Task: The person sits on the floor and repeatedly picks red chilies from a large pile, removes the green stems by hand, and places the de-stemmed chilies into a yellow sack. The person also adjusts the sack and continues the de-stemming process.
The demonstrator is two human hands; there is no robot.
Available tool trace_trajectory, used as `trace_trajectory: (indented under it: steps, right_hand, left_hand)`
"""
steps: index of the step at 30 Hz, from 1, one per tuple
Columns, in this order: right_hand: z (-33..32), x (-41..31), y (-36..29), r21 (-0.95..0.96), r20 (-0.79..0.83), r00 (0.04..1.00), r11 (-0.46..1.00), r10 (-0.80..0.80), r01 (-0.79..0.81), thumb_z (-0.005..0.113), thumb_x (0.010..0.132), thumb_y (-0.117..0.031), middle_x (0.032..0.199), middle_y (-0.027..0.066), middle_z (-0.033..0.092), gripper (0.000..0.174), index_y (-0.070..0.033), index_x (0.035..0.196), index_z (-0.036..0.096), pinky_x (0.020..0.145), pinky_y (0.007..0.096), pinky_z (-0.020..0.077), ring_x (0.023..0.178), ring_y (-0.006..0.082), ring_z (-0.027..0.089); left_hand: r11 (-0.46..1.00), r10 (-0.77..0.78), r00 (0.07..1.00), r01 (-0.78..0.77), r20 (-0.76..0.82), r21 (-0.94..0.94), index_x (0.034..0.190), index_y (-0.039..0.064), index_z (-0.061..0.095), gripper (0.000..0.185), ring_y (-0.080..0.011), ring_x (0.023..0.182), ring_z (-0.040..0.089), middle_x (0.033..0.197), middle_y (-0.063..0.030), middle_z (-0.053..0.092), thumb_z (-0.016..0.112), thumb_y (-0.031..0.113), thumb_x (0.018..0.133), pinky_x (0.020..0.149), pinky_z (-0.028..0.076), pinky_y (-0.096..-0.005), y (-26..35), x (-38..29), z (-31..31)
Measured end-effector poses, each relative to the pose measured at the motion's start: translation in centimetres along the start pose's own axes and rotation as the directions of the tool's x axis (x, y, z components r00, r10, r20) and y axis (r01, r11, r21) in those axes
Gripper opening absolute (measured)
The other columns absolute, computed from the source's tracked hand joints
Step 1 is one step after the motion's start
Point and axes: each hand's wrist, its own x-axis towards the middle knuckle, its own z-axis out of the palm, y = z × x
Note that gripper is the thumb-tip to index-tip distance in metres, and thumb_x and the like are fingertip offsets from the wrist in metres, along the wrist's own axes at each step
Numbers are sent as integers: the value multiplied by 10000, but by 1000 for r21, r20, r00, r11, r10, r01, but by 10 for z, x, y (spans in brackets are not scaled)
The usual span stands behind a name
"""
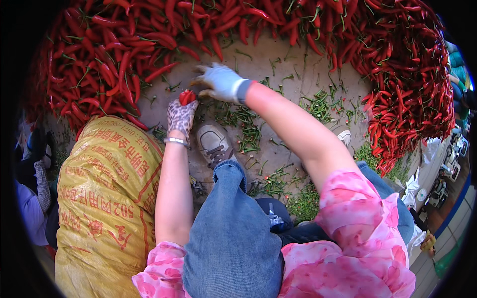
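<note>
My left hand, in a leopard-print glove with a bracelet at the wrist, is closed on red chili peppers. Only their ends show above the glove, so I cannot tell how many it holds. Just beyond it and to the right reaches my right hand, in a pale work glove with brown-stained fingertips. Its fingers are apart and slightly blurred, with nothing visible in them. A large heap of red chili peppers curves around in front of both hands. Cut-off green stems lie scattered on the floor below my right forearm.
A full yellow woven sack with red printing stands against my left side. My shoe rests on the concrete floor. More stems are piled between my legs. Another person's sleeve shows at far left.
</note>
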Motion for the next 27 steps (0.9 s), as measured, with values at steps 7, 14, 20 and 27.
trace_trajectory:
  steps: [7, 14, 20, 27]
  right_hand:
    - [-10, -142, 60, -317, 177, 984, 945, -28, 84, 620, 827, -408, 1466, 88, 366, 556, -279, 1351, 485, 1079, 516, 276, 1334, 337, 346]
    - [-60, -316, 22, -239, 882, 367, 951, 297, -196, 659, 764, -413, 1210, 159, 585, 547, -158, 1241, 583, 957, 495, 403, 1100, 303, 568]
    - [-180, -139, 136, 392, -467, 661, 808, 587, -441, 677, 797, -455, 1136, 190, 637, 658, 17, 1234, 540, 884, 352, 471, 1032, 292, 620]
    - [-89, -93, 150, 254, -464, 428, 579, 776, -775, 548, 846, -245, 884, 292, 626, 372, 54, 1067, 557, 787, 506, 490, 871, 455, 602]
  left_hand:
    - [730, 49, 585, -574, 810, 370, 909, 88, 641, 326, -362, 807, 646, 849, -198, 667, 499, 373, 838, 721, 498, -468, 60, -35, 97]
    - [857, 36, 95, -514, 995, 18, 927, -2, 657, 491, -223, 700, 626, 871, -127, 671, 767, 395, 660, 650, 504, -348, 78, -96, 126]
    - [913, -12, 543, 348, 840, -212, 1025, 29, 586, 385, -142, 737, 609, 859, -39, 609, 786, 55, 696, 608, 498, -274, 80, -46, 61]
    - [574, 65, 721, 538, 690, -617, 919, 49, 588, 208, -188, 665, 598, 804, -60, 618, 722, 30, 761, 627, 492, -310, 61, -53, 63]
